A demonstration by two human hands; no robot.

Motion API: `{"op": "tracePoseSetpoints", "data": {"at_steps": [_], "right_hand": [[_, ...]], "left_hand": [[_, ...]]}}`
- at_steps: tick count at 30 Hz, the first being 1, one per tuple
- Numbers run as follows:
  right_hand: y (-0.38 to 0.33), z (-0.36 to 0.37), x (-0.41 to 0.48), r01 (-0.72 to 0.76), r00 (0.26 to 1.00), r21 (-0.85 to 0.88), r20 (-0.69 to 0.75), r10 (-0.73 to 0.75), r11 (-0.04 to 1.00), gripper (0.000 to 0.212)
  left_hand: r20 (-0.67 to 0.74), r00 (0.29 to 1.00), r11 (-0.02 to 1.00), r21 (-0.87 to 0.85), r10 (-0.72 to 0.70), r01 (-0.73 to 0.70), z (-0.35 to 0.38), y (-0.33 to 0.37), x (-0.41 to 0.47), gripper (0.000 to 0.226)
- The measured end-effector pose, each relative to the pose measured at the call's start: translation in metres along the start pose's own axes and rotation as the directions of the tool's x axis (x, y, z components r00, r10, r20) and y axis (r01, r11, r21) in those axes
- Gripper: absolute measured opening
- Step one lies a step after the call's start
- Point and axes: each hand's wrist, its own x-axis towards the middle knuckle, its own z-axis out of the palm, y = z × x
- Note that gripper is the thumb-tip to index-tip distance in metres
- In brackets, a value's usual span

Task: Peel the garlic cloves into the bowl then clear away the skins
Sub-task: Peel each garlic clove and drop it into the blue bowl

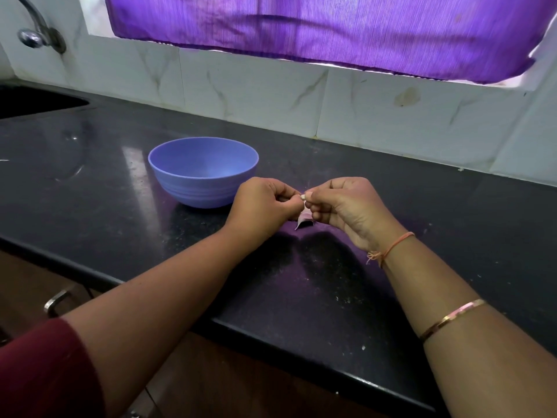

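A small garlic clove (303, 197) is pinched between my left hand (262, 203) and my right hand (346, 206), just above the black counter. Only its pale tip shows between the fingertips. A pinkish strip of skin (303, 220) hangs from it down to the counter under my hands. The blue bowl (168, 176) stands upright on the counter just left of and behind my left hand. What lies at its bottom cannot be seen.
The black stone counter (422, 206) runs to a tiled wall at the back. A dark sink (36, 101) and a tap (33, 34) sit at the far left. Purple curtain hangs above. A drawer handle (57, 301) shows below the counter edge.
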Motion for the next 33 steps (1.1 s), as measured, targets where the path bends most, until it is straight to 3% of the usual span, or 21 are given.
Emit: {"op": "tracePoseSetpoints", "data": {"at_steps": [5,14,20,27,33], "right_hand": [[-0.0010,0.0014,0.0009,0.009,1.000,0.018,0.005,-0.009,1.000,0.004],[0.0010,-0.0006,0.0021,0.004,0.999,0.121,0.039,-0.008,0.993,0.008],[0.0007,-0.0020,0.0014,0.031,0.999,0.149,0.010,-0.033,0.988,0.010],[0.0039,-0.0008,0.0044,0.125,0.991,-0.012,-0.044,-0.126,0.992,0.008],[0.0076,-0.0020,0.0060,0.226,0.971,-0.352,0.002,-0.241,0.908,0.016]], "left_hand": [[-0.024,0.999,1.000,-0.005,0.025,-0.025,0.0002,0.0003,-0.0004,0.013],[0.005,0.996,0.965,-0.247,-0.088,0.087,-0.0005,0.0008,0.0004,0.011],[0.037,0.994,0.950,-0.293,-0.103,0.109,-0.0003,0.0016,0.0001,0.011],[0.030,0.991,0.952,-0.274,-0.130,0.133,-0.0003,0.0018,0.0006,0.009],[0.021,0.988,0.945,-0.287,-0.156,0.155,0.0000,0.0004,0.0016,0.009]]}}
